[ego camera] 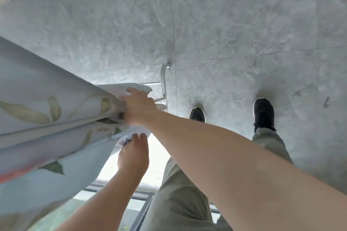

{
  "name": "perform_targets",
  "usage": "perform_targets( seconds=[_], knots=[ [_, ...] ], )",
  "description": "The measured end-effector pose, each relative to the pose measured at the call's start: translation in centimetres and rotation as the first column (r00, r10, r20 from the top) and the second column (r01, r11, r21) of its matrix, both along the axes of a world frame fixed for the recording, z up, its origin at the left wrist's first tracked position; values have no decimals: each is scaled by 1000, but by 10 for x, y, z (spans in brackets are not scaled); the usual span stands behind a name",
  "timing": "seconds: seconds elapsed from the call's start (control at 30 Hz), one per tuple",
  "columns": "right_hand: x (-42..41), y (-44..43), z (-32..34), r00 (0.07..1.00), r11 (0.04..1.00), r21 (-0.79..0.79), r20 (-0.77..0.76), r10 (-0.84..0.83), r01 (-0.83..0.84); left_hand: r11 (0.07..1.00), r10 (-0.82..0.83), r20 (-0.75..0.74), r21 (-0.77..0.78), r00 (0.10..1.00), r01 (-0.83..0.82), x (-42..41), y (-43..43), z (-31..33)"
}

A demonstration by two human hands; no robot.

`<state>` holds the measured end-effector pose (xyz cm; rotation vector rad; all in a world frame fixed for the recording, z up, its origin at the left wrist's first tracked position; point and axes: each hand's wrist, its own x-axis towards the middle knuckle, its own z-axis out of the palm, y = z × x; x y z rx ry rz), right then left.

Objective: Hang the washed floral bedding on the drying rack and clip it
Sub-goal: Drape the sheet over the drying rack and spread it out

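The pale blue fabric bedding (37,84) bears olive-green leaf prints and a reddish patch. White metal drying rack (163,78); mottled grey tiled floor (244,24); khaki-green trousers (180,193); black white-soled sneakers (263,112).

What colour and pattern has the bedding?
The bedding is pale blue with green leaf prints and a reddish patch; the head view shows it.
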<state>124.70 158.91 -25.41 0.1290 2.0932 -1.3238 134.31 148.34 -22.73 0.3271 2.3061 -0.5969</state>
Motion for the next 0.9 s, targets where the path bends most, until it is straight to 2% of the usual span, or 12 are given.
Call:
perform_targets(
  seconds=[0.1,0.2,0.27,0.37,0.43,0.5,0.57,0.67,0.77,0.9],
  knots=[
    [19,26,-4,998,997,-76,-58,-31,26,973,126,-20,196,992,-120,23,-4,-3],
    [51,77,3,982,988,-9,-109,-152,152,895,339,-26,316,940,-314,56,9,8],
    [70,119,20,976,988,31,-164,-141,148,823,468,-46,385,882,-417,80,31,27],
    [91,168,51,988,996,63,-144,-60,69,776,531,-31,418,847,-472,107,68,58],
    [103,195,72,995,997,79,-101,22,-13,800,464,24,418,886,-430,121,94,83],
    [108,215,88,988,989,112,-110,111,-99,849,328,104,405,939,-341,128,121,99],
    [114,229,97,960,950,218,-117,255,-226,884,192,180,396,965,-249,136,147,113],
    [116,242,101,913,863,376,-95,398,-337,892,48,208,432,977,-136,144,176,113],
    [123,253,101,926,859,387,-32,377,-336,890,-26,212,450,977,-74,146,192,108],
    [133,266,95,926,851,377,56,372,-365,885,-36,256,457,966,-88,147,198,106]
  ],
)
